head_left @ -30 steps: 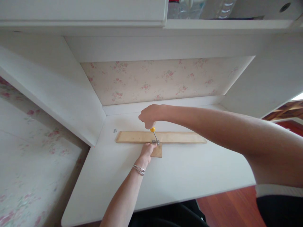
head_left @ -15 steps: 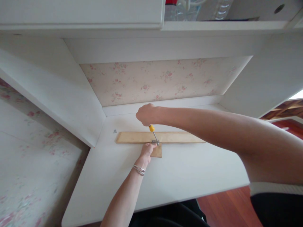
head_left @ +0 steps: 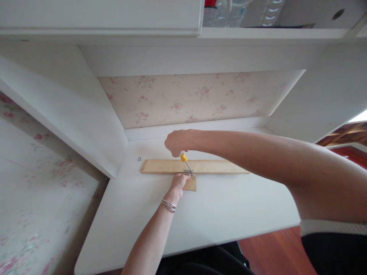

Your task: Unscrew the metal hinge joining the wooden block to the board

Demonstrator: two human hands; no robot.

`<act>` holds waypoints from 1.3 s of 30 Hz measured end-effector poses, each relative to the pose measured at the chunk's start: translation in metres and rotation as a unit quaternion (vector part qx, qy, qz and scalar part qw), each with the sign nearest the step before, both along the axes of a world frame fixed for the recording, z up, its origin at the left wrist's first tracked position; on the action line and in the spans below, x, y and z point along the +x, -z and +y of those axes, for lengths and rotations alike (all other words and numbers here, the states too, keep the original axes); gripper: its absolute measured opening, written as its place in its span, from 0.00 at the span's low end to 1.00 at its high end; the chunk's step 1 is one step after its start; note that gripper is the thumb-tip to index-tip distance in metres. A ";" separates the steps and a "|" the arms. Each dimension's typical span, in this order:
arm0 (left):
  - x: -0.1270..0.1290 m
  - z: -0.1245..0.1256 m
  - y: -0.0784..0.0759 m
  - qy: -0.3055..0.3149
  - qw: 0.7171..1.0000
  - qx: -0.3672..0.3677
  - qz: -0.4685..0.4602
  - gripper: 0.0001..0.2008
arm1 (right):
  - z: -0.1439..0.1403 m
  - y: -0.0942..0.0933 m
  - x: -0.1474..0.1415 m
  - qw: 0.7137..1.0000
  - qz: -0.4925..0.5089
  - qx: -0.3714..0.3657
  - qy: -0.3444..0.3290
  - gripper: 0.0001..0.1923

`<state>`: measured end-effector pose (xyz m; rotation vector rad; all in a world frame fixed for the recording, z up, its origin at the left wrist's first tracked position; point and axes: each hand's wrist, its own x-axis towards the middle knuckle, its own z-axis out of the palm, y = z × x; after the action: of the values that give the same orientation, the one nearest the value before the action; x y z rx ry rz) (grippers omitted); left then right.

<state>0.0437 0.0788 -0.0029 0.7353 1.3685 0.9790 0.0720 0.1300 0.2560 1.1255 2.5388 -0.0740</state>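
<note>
Near the table's (head_left: pixel 218 214) back edge, the right hand (head_left: pixel 178 142) grips a screwdriver (head_left: pixel 185 162) on a hinge (head_left: pixel 188 173) joining wooden strip (head_left: pixel 197 166) and small block (head_left: pixel 190 184); the left hand (head_left: pixel 178 181) pins the hinge. Spare screws (head_left: pixel 139 158) remain, so fastening seems unfinished.

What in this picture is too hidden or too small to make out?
Head view only:
- Screwdriver tip: too small to tell whether it sits in a screw of the hinge.
- Handle: mostly inside the right hand.
- Left hand fingers: they cover part of the small board.
- Two tiny items by the long board: too small to identify.
- Shelf items: cut off by the top edge.
</note>
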 end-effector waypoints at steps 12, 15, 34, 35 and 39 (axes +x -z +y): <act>-0.001 -0.001 -0.006 -0.004 1.000 -0.022 -0.008 0.08 | -0.006 -0.004 0.030 0.996 -0.061 0.042 -0.042 0.09; -0.001 0.000 -0.006 -0.005 0.999 -0.027 -0.017 0.09 | 0.000 -0.005 0.061 0.997 0.005 0.071 -0.010 0.17; 0.008 0.000 -0.012 0.001 0.994 -0.088 -0.068 0.12 | -0.089 0.200 0.215 0.291 0.759 -0.449 0.371 0.19; 0.008 0.001 -0.012 0.002 0.994 -0.090 -0.068 0.12 | -0.092 0.205 0.209 0.308 0.742 -0.467 0.369 0.18; 0.008 0.003 -0.012 0.013 0.992 -0.094 -0.078 0.12 | -0.090 0.224 0.184 0.407 0.698 -0.381 0.449 0.07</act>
<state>0.0516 0.0814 0.0091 0.5221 1.2899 0.8546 0.2564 0.0398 0.0323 2.1013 1.3289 -3.1273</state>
